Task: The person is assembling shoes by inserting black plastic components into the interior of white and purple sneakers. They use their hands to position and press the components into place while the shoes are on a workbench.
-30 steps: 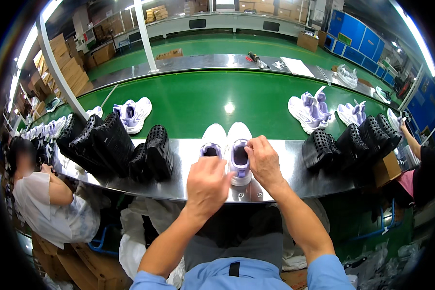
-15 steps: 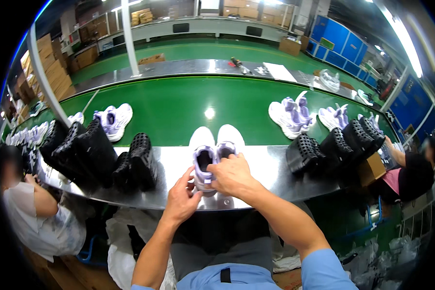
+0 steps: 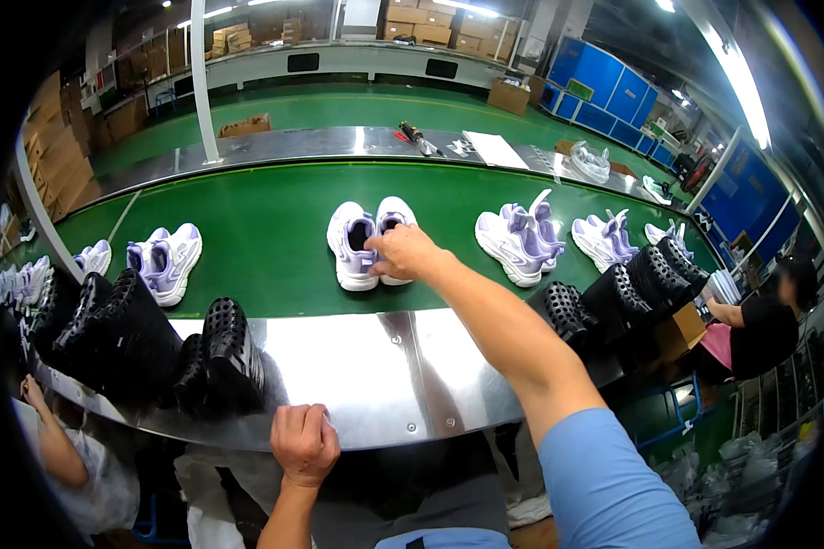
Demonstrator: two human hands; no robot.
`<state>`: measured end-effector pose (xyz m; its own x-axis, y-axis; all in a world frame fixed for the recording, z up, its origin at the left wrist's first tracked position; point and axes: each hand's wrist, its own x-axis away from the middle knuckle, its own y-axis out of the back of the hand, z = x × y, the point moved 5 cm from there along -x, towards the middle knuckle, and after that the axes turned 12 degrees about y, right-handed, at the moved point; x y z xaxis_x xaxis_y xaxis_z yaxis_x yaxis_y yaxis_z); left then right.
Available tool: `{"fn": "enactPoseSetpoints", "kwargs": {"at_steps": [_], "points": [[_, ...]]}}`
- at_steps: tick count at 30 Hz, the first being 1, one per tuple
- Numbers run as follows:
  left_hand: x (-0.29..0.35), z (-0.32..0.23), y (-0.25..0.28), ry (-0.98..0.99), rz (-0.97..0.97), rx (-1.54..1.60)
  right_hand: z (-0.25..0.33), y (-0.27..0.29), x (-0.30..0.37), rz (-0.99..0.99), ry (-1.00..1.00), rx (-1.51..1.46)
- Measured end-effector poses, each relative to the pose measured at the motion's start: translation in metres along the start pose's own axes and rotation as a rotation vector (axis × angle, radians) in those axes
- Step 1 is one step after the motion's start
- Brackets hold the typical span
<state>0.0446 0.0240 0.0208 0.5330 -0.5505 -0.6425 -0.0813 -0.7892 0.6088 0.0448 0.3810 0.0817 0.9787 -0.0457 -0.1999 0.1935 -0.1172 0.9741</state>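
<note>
At far left, partly cut off by the dark rim, a co-worker in a pale top (image 3: 101,485) sits at the long silver metal desk (image 3: 339,366). Black plastic blocks with round holes in their tops (image 3: 124,329) stand on the desk there, upright and close together. Behind them, a pair of white and lilac sneakers (image 3: 178,261) rests on the flat green conveyor belt (image 3: 275,220).

Next, the left hand (image 3: 304,446) is at the desk's near edge, its fingers curled and pressed together in a loose fist. Beyond it, the white and lilac pair with dark insides (image 3: 346,224) stands upright on the belt, side by side, toes pointing away. The right hand (image 3: 410,252) reaches across to this pair, its fingers bent at the adjoining collars near the heels; whether they pinch or merely touch, I cannot tell.

Farther right, a white and lilac pair with raised tongues (image 3: 505,245) is on the belt. More black perforated blocks (image 3: 641,284) line the desk, near an open brown cardboard box (image 3: 679,331) and a person in a black top (image 3: 771,334).
</note>
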Motion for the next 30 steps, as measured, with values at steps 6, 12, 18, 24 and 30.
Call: {"fn": "enactPoseSetpoints", "kwargs": {"at_steps": [6,12,18,24,30], "points": [[0.003,0.01,-0.003,0.063,0.014,-0.023,-0.123,0.099,0.046,0.317,-0.826,0.075],[0.0,0.004,-0.009,0.044,0.04,-0.013,-0.279,0.024,0.206,0.732,-1.016,-0.005],[-0.002,0.006,-0.004,0.075,0.046,-0.032,-0.263,-0.004,0.187,0.515,-1.198,-0.151],[0.001,0.007,-0.004,0.057,0.031,-0.072,-0.241,0.006,0.174,0.591,-1.174,-0.471],[0.003,0.006,-0.001,0.029,0.0,-0.056,-0.217,-0.029,0.167,0.355,-0.907,0.172]]}}
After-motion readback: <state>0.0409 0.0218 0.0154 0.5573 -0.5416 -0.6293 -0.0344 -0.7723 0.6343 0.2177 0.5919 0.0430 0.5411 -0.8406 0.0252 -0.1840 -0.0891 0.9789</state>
